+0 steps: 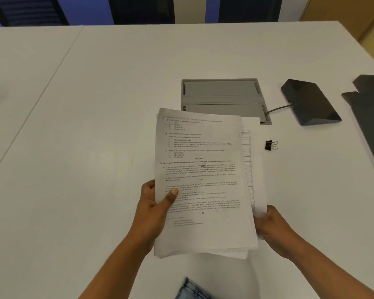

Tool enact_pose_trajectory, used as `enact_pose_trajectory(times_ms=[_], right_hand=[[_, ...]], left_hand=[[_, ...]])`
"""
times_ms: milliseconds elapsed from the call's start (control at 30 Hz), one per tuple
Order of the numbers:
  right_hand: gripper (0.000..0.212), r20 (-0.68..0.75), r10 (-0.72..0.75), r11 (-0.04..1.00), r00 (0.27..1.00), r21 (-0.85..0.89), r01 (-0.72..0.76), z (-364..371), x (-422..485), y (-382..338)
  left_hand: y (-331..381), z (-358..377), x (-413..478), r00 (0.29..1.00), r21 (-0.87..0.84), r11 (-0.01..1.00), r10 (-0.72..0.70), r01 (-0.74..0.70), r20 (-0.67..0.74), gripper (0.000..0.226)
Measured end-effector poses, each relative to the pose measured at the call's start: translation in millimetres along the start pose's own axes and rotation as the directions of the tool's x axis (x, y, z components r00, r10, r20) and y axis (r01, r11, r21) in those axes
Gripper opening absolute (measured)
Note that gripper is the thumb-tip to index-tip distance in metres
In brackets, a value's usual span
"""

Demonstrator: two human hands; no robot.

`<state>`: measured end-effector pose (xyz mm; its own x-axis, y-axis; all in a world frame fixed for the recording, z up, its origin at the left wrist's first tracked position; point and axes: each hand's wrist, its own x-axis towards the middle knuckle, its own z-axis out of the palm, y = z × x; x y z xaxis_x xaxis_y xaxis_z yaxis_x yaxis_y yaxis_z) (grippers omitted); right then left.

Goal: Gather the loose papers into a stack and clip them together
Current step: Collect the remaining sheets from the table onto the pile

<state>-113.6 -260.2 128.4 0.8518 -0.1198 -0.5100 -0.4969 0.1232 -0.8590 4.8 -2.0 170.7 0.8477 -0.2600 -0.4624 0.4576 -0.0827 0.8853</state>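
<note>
Hands (153, 208) around thin printed papers (203, 180)

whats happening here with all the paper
A person holds a stack of papers above a white table, left hand gripping one long edge with the thumb on top, right hand holding the other. The sheets are not yet squared. A black binder clip lies unused on the table to the right.

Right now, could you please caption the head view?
Left hand and right hand hold the paper stack; binder clip lies alongside.
</note>
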Motion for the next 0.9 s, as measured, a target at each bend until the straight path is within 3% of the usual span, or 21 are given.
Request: enact_pose_trajectory(times_ms=[67,167,267,400,467,567,767,900], right_hand=[[0.041,0.025,0.000,1.000,1.000,-0.019,0.001,-1.5,0.4,-0.9],[0.038,0.051,0.007,0.999,0.999,-0.046,-0.005,-6.6,0.8,-0.1],[0.050,0.038,0.018,0.997,0.999,-0.075,-0.015,-9.3,0.6,0.1],[0.068,-0.042,0.193,0.972,0.980,0.147,-0.185,-13.5,6.9,1.1],[0.071,-0.053,0.165,0.974,0.985,0.167,-0.154,-12.9,9.6,-1.8],[0.055,-0.049,0.066,0.986,0.997,0.159,-0.057,-2.9,10.5,-12.8],[0.039,0.056,0.034,0.983,0.998,0.179,-0.043,1.4,10.7,-20.1],[0.040,0.056,0.033,0.992,0.998,0.119,-0.039,-4.4,11.8,-13.6]], left_hand=[[-0.5,0.6,1.5,1.000,-0.002,1.000,0.005,-0.005,-0.009,0.047],[2.9,-1.3,0.6,0.998,-0.015,0.999,-0.032,0.033,0.054,0.033],[1.2,-3.3,1.5,0.999,-0.033,0.999,-0.029,0.030,0.036,0.023],[-4.7,1.9,0.6,1.000,-0.057,0.998,0.000,0.001,0.008,0.022],[-7.1,5.6,0.8,0.999,-0.050,0.998,0.042,-0.041,0.016,0.031],[-8.9,10.3,2.9,0.996,0.015,0.996,0.089,-0.089,0.022,0.059],[-13.7,10.0,10.6,0.962,-0.128,0.964,-0.212,0.235,0.171,0.040],[-18.6,12.9,12.5,0.965,-0.103,0.970,-0.202,0.220,0.168,0.040]])
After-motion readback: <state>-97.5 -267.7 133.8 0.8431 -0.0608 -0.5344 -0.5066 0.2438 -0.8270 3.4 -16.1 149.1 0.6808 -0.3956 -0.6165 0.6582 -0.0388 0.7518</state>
